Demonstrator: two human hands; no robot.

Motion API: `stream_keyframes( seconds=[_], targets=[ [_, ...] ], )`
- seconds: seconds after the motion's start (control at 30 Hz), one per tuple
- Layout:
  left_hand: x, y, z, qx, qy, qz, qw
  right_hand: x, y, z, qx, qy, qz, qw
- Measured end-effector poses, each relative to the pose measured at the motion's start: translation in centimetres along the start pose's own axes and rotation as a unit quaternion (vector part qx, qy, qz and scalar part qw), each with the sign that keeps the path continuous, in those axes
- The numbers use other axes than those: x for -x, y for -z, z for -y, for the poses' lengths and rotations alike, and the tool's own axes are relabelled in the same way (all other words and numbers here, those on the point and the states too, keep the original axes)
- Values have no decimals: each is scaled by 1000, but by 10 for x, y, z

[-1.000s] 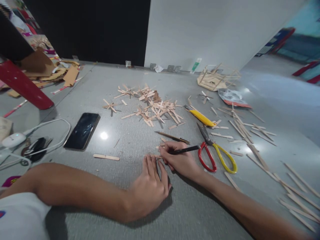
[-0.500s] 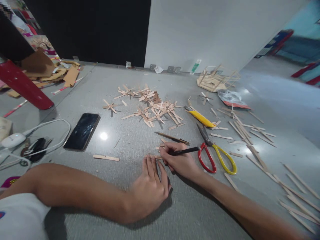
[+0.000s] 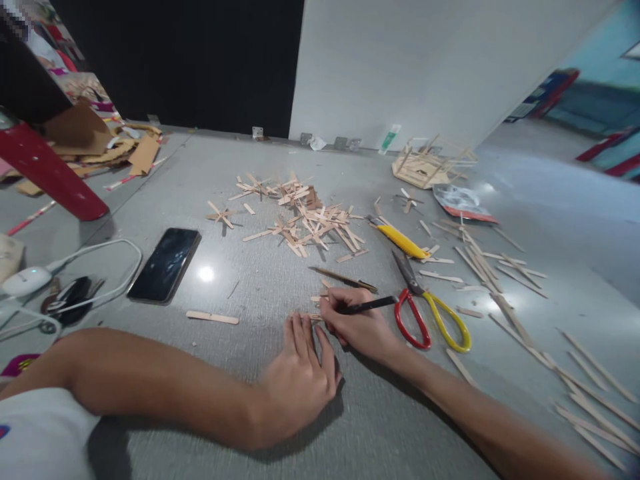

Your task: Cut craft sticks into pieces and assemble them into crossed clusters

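Note:
My left hand [image 3: 303,377] rests on the grey table with its fingers stretched out, the fingertips on a small wooden craft stick [image 3: 315,317]. Most of that stick is hidden beneath the fingers. Close beside it, my right hand [image 3: 356,323] grips a black pen [image 3: 374,304], its tip covered by the fingers near the stick. More stick ends [image 3: 316,299] peek out just past the right hand. A thin brown pen-like tool [image 3: 345,277] lies beyond the knuckles. Scissors [image 3: 413,283] with one red and one yellow handle lie right of the pen, blades partly apart.
Past my hands lies a pile of craft-stick pieces [image 3: 320,217]. A yellow cutter [image 3: 403,241], a stick frame [image 3: 425,167] and scattered sticks [image 3: 515,313] are on the right. At left are a phone [image 3: 165,265], a white cable [image 3: 120,241] and a single stick [image 3: 213,317].
The whole view has shifted very slightly. Both hands stay in nearly the same place, and the black pen has barely moved.

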State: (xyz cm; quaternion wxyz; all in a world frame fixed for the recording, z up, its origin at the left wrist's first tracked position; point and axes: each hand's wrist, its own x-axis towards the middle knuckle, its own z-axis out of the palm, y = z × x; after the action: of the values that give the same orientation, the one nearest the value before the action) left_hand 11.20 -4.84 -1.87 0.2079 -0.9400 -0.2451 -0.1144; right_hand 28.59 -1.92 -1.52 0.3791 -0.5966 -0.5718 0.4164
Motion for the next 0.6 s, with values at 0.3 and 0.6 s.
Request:
stream_keyframes(
  seconds=[0.3, 0.6],
  targets=[
    [4, 2, -4, 16, 27, 13, 999, -2, 2, 6, -89, -56, -17, 994],
    [8, 4, -2, -6, 15, 3, 1000, -12, 14, 3, -192, -77, -103, 973]
  ],
)
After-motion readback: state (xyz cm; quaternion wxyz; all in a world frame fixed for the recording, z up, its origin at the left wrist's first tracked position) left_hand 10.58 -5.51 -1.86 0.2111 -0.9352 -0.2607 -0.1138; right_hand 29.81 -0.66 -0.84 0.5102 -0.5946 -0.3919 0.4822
